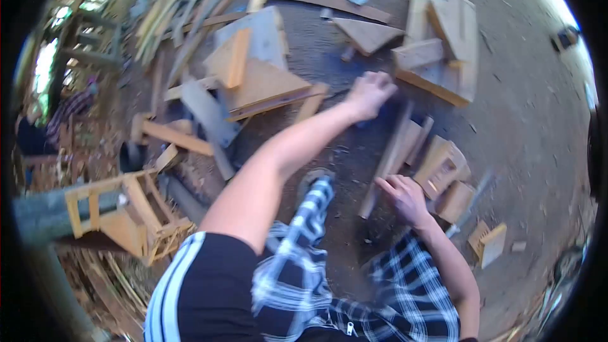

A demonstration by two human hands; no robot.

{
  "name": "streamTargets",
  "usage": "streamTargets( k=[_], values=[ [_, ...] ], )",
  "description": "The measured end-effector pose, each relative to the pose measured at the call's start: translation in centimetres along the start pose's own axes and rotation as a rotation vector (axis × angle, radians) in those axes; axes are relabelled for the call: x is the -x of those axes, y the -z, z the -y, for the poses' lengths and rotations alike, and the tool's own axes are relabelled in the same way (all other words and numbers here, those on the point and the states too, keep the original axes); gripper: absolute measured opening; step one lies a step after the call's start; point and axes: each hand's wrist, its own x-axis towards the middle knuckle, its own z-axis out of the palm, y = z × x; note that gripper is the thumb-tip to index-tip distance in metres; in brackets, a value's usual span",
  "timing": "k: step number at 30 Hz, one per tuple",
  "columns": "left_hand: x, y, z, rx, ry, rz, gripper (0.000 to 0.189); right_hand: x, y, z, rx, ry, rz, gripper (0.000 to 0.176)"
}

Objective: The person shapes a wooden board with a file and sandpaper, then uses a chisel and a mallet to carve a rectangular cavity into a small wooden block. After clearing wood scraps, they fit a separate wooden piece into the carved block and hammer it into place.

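Observation:
My left hand is stretched forward over the dirt floor, fingers curled in and somewhat blurred. It is close to the left edge of a wooden panel with smaller boards lying on it; I cannot tell what is inside the curl. Nearer to me, my right hand has its thumb and fingers closed at a long wooden strip that lies slanting away from me. Beside that strip are a shorter wood piece and a wooden block with a slot.
Triangular boards are stacked ahead on the left, with long thin slats behind. A small wooden frame stands at my left. A hand saw-like grey blade leans there. A notched block lies right. A person sits far left.

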Motion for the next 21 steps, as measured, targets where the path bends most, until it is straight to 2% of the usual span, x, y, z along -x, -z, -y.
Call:
streamTargets(
  k=[2,4,6,7,8,9,10,12,14,15,18,20,21],
  values=[
    [0.4,0.4,0.6,0.019,0.027,-0.007,0.038,0.5,0.1,0.9,-0.214,-0.177,0.002,0.033],
    [1.2,1.5,-0.5,-0.012,0.195,0.103,0.036,0.2,-0.1,1.5,-0.462,-0.378,-0.044,0.026],
    [1.9,1.3,-0.9,-0.219,0.067,-0.11,0.031,0.0,-0.4,2.2,-0.711,-0.573,-0.107,0.021],
    [1.5,2.8,-2.5,-0.247,0.041,-0.157,0.03,-0.1,-0.6,2.5,-0.668,-0.602,-0.132,0.019],
    [2.0,2.0,-3.1,-0.166,-0.029,-0.16,0.032,0.1,-0.5,2.6,-0.638,-0.611,-0.146,0.018],
    [2.6,1.0,-3.3,-0.085,-0.097,-0.159,0.034,0.1,-0.7,3.0,-0.736,-0.702,-0.171,0.017],
    [3.0,0.8,-4.0,-0.047,-0.085,0.002,0.051,0.1,-0.9,3.2,-0.818,-0.811,-0.195,0.016],
    [3.2,0.3,-5.6,-0.089,0.016,0.302,0.085,0.5,-0.9,3.1,-0.894,-0.76,-0.353,0.016],
    [3.1,0.2,-6.9,0.085,0.12,0.528,0.116,1.9,-0.4,3.5,-0.824,-0.784,-0.479,0.017],
    [3.1,-0.4,-7.1,0.161,0.086,0.533,0.127,2.1,0.0,3.7,-0.852,-0.869,-0.489,0.017],
    [3.1,-1.8,-9.4,0.145,-0.076,0.365,0.127,2.7,1.1,4.3,-0.607,-0.848,-0.595,0.017],
    [2.4,-2.1,-11.0,0.155,-0.043,0.446,0.123,3.1,0.8,3.5,-0.645,-0.828,-0.674,0.018],
    [2.2,-2.2,-11.1,0.052,-0.089,0.455,0.118,2.8,1.1,3.6,-0.656,-0.824,-0.731,0.018]
  ],
)
